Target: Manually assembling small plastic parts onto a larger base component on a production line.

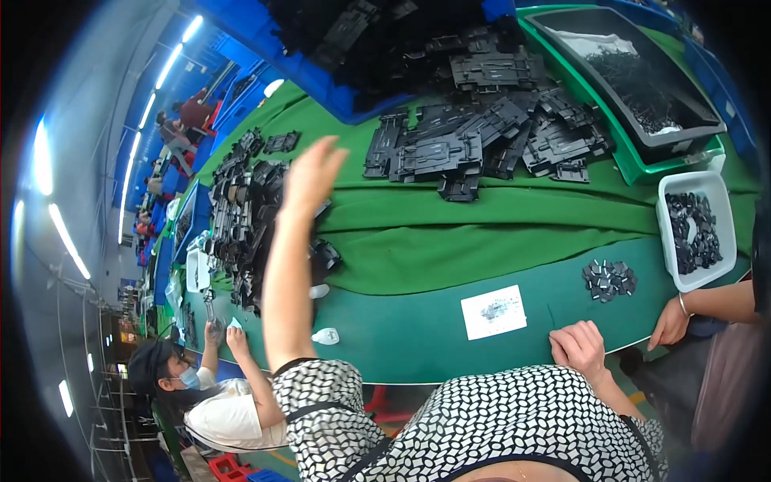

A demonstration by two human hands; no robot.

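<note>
My left hand [315, 170] is stretched out over the green cloth, beside the right side of a heap of black plastic parts [241, 205]. Its fingers are extended and a little apart, with nothing visible in them. At the table's near edge, my right hand [580, 345] rests with its fingers curled; whatever they may hold is hidden. A thin dark strip [551, 315] lies by its fingertips. To its left is a white sheet [493, 312] with a dark smudged print. Small black pieces [609, 280] form a loose pile farther right.
Flat black plastic frames [438, 153] lie heaped before a blue crate [357, 112]. At right stand a black tray [683, 138] of small parts and a white bin [697, 279]. A co-worker's hand [671, 323] is close by; another person [213, 394] sits left. A small white bottle [326, 336] lies nearby.
</note>
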